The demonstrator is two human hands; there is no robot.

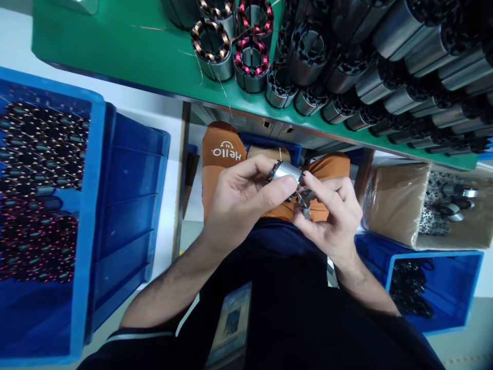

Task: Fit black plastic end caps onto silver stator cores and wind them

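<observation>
Dark shirt (296,313) and a badge (231,326) filled the closest bit of view. Past those, the left hand (241,198) had a metal core (285,171) pinched between thumb and fingers, lying sideways above the lap, thumb pressed on its silvery wall. The right hand (333,213) was at the core's right end, index fingertip at the rim, with a small grey item (305,206), too blurry to name, pinched below it. Copper wire (301,199) poked out there, so I'd guess this one was partway along. Farther out, the blue bin (82,205) held loads of wired cores (42,149) that looked done to me. On the green bench (103,46), rows of dark-ended cores (308,67) showed no coloured wire, so plenty seemed left.
</observation>
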